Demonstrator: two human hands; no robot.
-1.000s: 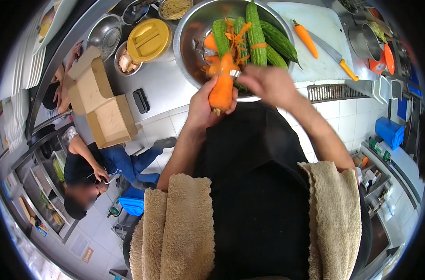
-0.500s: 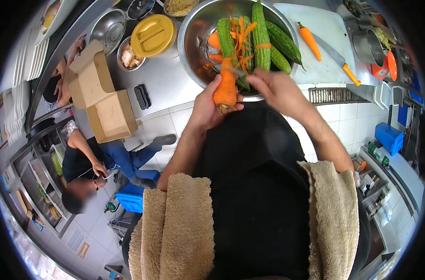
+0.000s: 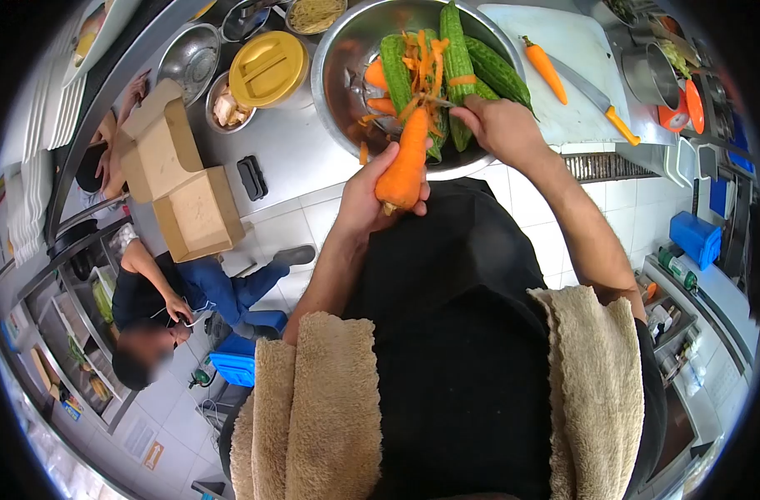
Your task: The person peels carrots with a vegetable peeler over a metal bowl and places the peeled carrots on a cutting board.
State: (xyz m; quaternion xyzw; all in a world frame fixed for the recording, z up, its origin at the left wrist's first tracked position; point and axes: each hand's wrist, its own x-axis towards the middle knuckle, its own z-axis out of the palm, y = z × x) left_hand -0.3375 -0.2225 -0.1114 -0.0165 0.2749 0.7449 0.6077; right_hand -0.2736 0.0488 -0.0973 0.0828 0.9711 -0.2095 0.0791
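Observation:
Wrapped around the thick end of a carrot (image 3: 406, 167) is my left hand (image 3: 365, 190), at the near rim of a steel bowl (image 3: 325, 100). The carrot's thin end points away from me, over the bowl. My right hand (image 3: 506, 132) grips a peeler (image 3: 438, 102), its metal part close to that thin end; its handle is mostly hidden by my fingers. Inside the bowl lie several ridged green gourds (image 3: 456, 71), with orange peelings (image 3: 434, 62) draped over them. Other carrot pieces (image 3: 376, 75) show at the bowl's left side.
Right of the bowl, a white cutting board (image 3: 576, 29) bears another carrot (image 3: 546, 73) and a yellow-handled knife (image 3: 617, 121). A yellow-lidded container (image 3: 267, 67), small metal bowls (image 3: 190, 58) and an open cardboard box (image 3: 198, 212) stand left. A seated person (image 3: 150, 271) is at lower left.
The right hand has moved slightly right, and the peeler shows more clearly at the carrot's thin end. The carrot is turned a little in my left hand. The view has shifted slightly.

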